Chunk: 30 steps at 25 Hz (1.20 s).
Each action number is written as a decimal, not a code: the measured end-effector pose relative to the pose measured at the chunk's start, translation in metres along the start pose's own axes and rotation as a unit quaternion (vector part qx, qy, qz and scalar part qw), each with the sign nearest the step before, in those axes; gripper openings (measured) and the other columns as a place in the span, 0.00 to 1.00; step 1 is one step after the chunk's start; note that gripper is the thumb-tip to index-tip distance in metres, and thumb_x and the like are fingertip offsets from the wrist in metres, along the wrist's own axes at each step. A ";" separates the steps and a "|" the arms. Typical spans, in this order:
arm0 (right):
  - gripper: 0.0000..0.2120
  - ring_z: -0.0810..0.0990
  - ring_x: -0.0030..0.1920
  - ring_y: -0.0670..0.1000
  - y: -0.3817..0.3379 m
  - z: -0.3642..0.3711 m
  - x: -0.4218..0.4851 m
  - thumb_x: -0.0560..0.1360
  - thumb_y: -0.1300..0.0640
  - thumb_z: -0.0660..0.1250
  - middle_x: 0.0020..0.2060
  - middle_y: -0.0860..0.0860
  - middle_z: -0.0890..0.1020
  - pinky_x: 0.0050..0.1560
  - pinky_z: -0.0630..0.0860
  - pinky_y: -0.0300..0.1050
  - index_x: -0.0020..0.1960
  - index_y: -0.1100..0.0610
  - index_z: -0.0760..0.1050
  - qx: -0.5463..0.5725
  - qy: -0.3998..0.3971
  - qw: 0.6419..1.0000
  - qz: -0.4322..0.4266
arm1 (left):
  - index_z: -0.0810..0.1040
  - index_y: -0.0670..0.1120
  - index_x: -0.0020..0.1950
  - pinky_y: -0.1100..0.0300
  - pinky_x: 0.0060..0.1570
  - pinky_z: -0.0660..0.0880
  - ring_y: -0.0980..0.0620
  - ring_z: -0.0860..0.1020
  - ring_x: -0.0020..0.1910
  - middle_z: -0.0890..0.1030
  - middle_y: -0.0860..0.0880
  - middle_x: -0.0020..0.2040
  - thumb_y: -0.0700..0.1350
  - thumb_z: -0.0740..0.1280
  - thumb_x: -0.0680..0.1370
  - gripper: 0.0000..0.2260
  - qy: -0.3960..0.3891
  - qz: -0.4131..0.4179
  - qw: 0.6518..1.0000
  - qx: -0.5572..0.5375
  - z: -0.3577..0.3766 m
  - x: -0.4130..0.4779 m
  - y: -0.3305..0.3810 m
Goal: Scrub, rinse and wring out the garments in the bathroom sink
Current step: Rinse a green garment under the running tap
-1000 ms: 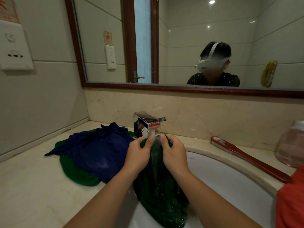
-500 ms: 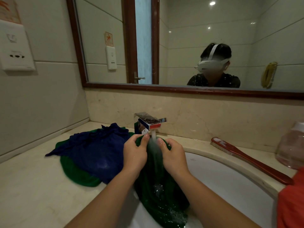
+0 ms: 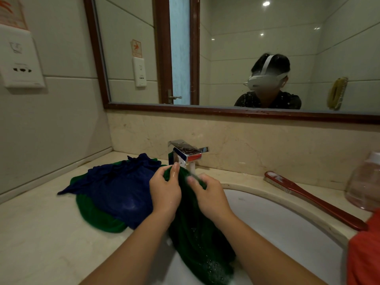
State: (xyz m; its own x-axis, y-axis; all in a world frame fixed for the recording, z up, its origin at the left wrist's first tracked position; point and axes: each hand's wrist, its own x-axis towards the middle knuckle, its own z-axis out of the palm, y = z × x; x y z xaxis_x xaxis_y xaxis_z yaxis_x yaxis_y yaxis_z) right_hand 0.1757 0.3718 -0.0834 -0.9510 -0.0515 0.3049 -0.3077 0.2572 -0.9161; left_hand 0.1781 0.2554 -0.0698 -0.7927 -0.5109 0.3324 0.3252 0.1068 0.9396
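Note:
A wet dark green garment [image 3: 197, 239] hangs into the white sink [image 3: 287, 227] under the chrome faucet [image 3: 186, 154], which runs water onto its top. My left hand [image 3: 165, 191] grips the garment's upper left edge. My right hand [image 3: 209, 194] grips its upper right edge, fingers curled into the cloth just below the spout. A blue garment [image 3: 121, 186] lies on another green one [image 3: 96, 214] on the counter to the left.
A red long-handled scrub brush [image 3: 308, 197] lies on the sink's far right rim. A clear plastic bottle [image 3: 364, 182] stands at the right edge, with red cloth [image 3: 364, 258] below it. Beige counter [image 3: 41, 233] spreads left; mirror above.
Both hands shifted on the green garment under the running water; the right hand's fingers have curled in closer to the stream. The camera has moved slightly nearer.

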 end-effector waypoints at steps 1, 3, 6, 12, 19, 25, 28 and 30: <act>0.11 0.82 0.38 0.46 0.000 0.000 0.000 0.82 0.46 0.66 0.37 0.48 0.84 0.39 0.78 0.43 0.45 0.51 0.80 0.002 -0.003 1.000 0.010 | 0.81 0.52 0.47 0.67 0.39 0.74 0.60 0.81 0.42 0.83 0.53 0.43 0.51 0.68 0.82 0.06 0.011 0.005 1.000 -0.005 0.000 0.000 0.001; 0.13 0.83 0.39 0.49 0.001 0.000 -0.001 0.81 0.44 0.66 0.37 0.50 0.84 0.41 0.80 0.48 0.46 0.53 0.80 -0.005 -0.012 1.000 0.023 | 0.80 0.54 0.45 0.70 0.38 0.73 0.62 0.80 0.41 0.83 0.54 0.43 0.51 0.67 0.82 0.06 0.036 0.014 0.999 -0.012 -0.001 -0.001 0.002; 0.14 0.83 0.37 0.48 0.004 0.001 0.000 0.81 0.44 0.67 0.36 0.50 0.84 0.40 0.80 0.49 0.44 0.52 0.82 -0.003 -0.014 1.000 0.027 | 0.81 0.51 0.49 0.69 0.40 0.73 0.60 0.80 0.44 0.83 0.54 0.45 0.51 0.67 0.82 0.07 0.062 0.016 0.998 -0.019 -0.002 0.000 0.002; 0.20 0.76 0.33 0.46 0.007 -0.005 0.002 0.82 0.45 0.65 0.33 0.51 0.78 0.38 0.73 0.48 0.39 0.59 0.78 -0.004 0.058 0.998 -0.008 | 0.83 0.51 0.49 0.69 0.36 0.76 0.61 0.82 0.41 0.85 0.53 0.43 0.51 0.68 0.81 0.07 -0.019 -0.006 0.999 -0.028 -0.002 0.001 0.001; 0.11 0.82 0.42 0.41 0.009 -0.016 0.008 0.83 0.50 0.65 0.39 0.43 0.85 0.43 0.76 0.39 0.47 0.49 0.84 0.028 0.103 0.994 -0.023 | 0.82 0.56 0.49 0.69 0.42 0.77 0.63 0.81 0.44 0.84 0.57 0.44 0.53 0.66 0.82 0.06 -0.159 -0.009 0.985 0.068 0.001 -0.002 -0.003; 0.11 0.82 0.42 0.39 0.002 -0.007 0.005 0.83 0.49 0.65 0.40 0.44 0.85 0.43 0.76 0.33 0.47 0.48 0.83 0.032 0.066 0.996 -0.044 | 0.84 0.51 0.51 0.67 0.36 0.75 0.57 0.83 0.42 0.85 0.52 0.43 0.53 0.70 0.80 0.07 -0.170 -0.027 0.984 0.051 -0.003 -0.002 0.000; 0.14 0.78 0.34 0.39 0.001 -0.006 0.004 0.82 0.50 0.67 0.32 0.43 0.81 0.35 0.72 0.34 0.39 0.50 0.80 0.010 0.037 0.998 -0.041 | 0.82 0.50 0.52 0.66 0.38 0.76 0.58 0.82 0.41 0.84 0.53 0.44 0.52 0.67 0.82 0.08 -0.092 -0.008 0.994 0.064 -0.001 0.002 -0.003; 0.14 0.76 0.32 0.40 0.004 -0.006 0.002 0.82 0.49 0.67 0.31 0.44 0.80 0.35 0.73 0.37 0.39 0.50 0.78 -0.012 0.008 1.000 -0.028 | 0.82 0.47 0.53 0.67 0.38 0.75 0.57 0.81 0.43 0.84 0.51 0.45 0.52 0.66 0.82 0.10 -0.042 -0.003 0.998 0.049 0.000 0.004 -0.004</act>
State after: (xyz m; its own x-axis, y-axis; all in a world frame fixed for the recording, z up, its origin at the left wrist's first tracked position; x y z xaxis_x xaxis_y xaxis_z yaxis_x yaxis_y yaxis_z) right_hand 0.1727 0.3782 -0.0847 -0.9318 -0.0508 0.3593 -0.3588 0.2776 -0.8912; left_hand 0.1740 0.2532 -0.0720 -0.8361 -0.4396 0.3283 0.2710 0.1894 0.9438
